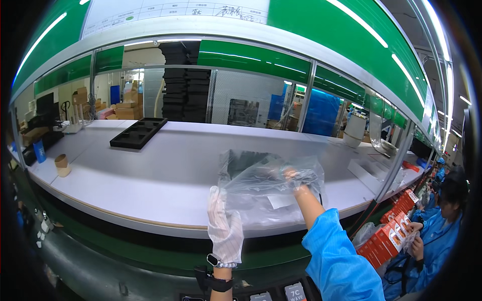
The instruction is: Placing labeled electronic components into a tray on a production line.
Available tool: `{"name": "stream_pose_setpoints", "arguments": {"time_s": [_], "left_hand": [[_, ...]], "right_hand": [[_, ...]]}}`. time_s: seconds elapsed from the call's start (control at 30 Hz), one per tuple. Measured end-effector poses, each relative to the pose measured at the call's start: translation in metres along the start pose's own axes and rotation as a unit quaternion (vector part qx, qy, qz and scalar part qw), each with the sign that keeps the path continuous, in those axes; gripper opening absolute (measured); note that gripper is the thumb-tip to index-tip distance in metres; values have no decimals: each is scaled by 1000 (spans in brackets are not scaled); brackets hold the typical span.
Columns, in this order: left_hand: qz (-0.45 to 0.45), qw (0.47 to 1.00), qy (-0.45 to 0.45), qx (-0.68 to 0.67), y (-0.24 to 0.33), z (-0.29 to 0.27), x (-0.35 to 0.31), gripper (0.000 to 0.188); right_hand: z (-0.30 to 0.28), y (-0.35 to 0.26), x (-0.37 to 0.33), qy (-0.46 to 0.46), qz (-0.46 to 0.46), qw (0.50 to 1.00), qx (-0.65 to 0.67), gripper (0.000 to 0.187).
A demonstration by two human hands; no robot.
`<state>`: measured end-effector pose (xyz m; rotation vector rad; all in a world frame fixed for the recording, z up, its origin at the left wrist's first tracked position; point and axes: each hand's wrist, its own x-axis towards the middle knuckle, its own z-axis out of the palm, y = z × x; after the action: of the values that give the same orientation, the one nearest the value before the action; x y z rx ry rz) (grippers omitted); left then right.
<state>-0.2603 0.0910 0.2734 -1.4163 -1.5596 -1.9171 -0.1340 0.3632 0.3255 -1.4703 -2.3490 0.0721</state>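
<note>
A large clear plastic bag (251, 203) lies crumpled at the front of the white workbench (165, 200), with a white paper slip (282, 200) showing at its front. My left hand (224, 223), in a white striped glove, grips the bag's left edge with its fingers closed. Bare to the wrist, my right hand (291, 174) reaches inside the bag or under its film. Plastic and blur cover its fingers, so what they hold, if anything, does not show. Something dark (243, 161) sits at the bag's far left, its kind unclear.
A black compartment tray (138, 134) rests at the back left, near a brown cylinder (63, 165) and a blue container (39, 151). An open white box (364, 175) stands right. Below the bench edge are grey boxes (295, 292). Red boxes (384, 243) stand beside a co-worker (442, 231).
</note>
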Motion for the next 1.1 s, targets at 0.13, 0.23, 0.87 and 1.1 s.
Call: {"name": "stream_pose_setpoints", "arguments": {"time_s": [0.13, 0.23, 0.87, 1.1], "left_hand": [[1, 1000, -8, -3, 4, 3, 2, 59], [-8, 1000, -14, -13, 0, 5, -1, 59], [26, 996, -83, -10, 12, 10, -7, 52], [24, 993, -113, -6, 12, 22, -15, 58]], "right_hand": [[-4, -3, 6, 4, 3, 1000, -13, 52], [-1, -13, 12, 8, 3, 1000, -18, 52], [-67, 30, -4, -24, 53, 998, 33, 52], [-131, 57, -158, -24, -12, 823, 568, 23]]}}
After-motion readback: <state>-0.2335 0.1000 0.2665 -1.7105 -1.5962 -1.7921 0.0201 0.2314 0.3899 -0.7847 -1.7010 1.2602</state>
